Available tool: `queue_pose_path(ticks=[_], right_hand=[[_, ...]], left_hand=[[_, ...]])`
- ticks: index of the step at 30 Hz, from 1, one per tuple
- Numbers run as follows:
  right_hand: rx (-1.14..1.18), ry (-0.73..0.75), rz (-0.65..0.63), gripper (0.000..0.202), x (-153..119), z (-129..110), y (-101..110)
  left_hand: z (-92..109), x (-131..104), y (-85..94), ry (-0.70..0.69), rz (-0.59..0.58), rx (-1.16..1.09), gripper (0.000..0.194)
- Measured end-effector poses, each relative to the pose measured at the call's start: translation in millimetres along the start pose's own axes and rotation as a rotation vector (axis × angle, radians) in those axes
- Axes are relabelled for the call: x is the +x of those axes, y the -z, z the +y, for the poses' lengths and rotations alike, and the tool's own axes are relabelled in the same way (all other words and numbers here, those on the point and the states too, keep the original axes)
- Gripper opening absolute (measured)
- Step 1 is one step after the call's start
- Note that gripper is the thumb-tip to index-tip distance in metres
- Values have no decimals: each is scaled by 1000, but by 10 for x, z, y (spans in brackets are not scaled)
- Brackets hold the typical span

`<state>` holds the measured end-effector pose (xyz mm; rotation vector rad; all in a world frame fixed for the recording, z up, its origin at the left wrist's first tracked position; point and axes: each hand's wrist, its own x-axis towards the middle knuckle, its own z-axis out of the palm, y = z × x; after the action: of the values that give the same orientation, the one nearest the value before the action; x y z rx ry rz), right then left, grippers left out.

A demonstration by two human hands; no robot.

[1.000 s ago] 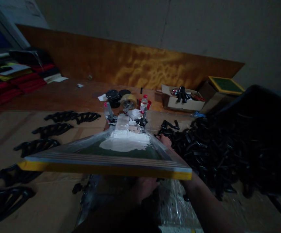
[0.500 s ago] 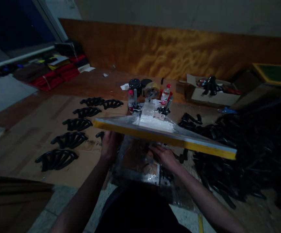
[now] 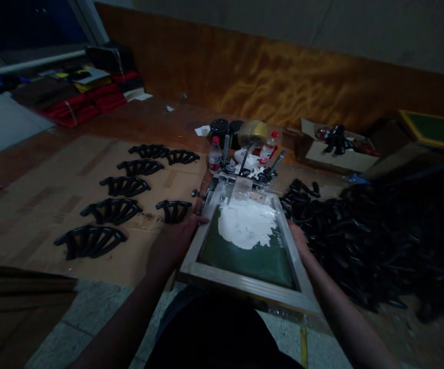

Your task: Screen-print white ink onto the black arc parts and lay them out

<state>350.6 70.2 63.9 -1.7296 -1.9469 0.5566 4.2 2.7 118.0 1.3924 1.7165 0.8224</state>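
In front of me lies a screen printing frame (image 3: 240, 279), its green mesh partly covered by thick white ink (image 3: 247, 223). My left hand (image 3: 187, 230) is at the frame's left rail, one digit stretched onto the edge and the other fingers lost in shadow. Close against the right rail is my right hand (image 3: 299, 240), its fingers hidden. Curved black pieces (image 3: 173, 210), grouped in a fan, sit just beyond my left hand. A heap of loose black pieces (image 3: 360, 246) spreads out to the right of my right hand.
More fans of black pieces (image 3: 90, 242) stand in rows on cardboard (image 3: 94, 156) at left. Behind the frame are two red-capped bottles (image 3: 214, 155) and a tape roll (image 3: 252, 132). An open carton (image 3: 339, 154) and another green screen (image 3: 435, 129) are at back right.
The screen frame has swung down from its raised tilt and now shows its inked top. My hands have moved from beneath it to its two sides.
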Motion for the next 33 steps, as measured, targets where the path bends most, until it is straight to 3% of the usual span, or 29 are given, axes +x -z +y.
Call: queue_pose_path(ticks=[3, 5, 6, 8, 11, 13, 16, 19, 22, 28, 33], right_hand=[[-144, 30, 151, 34, 230, -136, 136], [-233, 187, 165, 55, 365, -442, 66], [-270, 273, 120, 62, 424, -624, -3], [-356, 347, -12, 57, 520, -966, -166], [-465, 275, -245, 33, 575, -1251, -393], [-507, 252, -357, 22, 509, -1262, -502], [-504, 392, -427, 21, 247, -1129, -562], [-454, 596, -523, 23, -36, -1000, -480], [-408, 698, -620, 23, -108, -978, -355], [-411, 579, -414, 19, -7, -1015, -446], [-361, 658, -490, 25, -204, -875, -451]], left_hand=[[-310, -74, -188, 111, -116, -54, 47], [-496, -54, -341, 153, -148, -99, 57], [-575, -32, -406, 158, -153, -98, 59], [-694, 14, -498, 125, -146, -70, 57], [-784, 58, -542, 89, -162, -61, 56], [-810, 67, -540, 107, -186, -60, 56], [-840, 65, -537, 125, -192, -29, 54], [-863, 59, -544, 110, -197, -25, 54], [-854, 49, -539, 124, -197, -33, 54], [-818, 35, -505, 110, -182, -65, 53], [-819, 29, -505, 109, -149, -115, 53]])
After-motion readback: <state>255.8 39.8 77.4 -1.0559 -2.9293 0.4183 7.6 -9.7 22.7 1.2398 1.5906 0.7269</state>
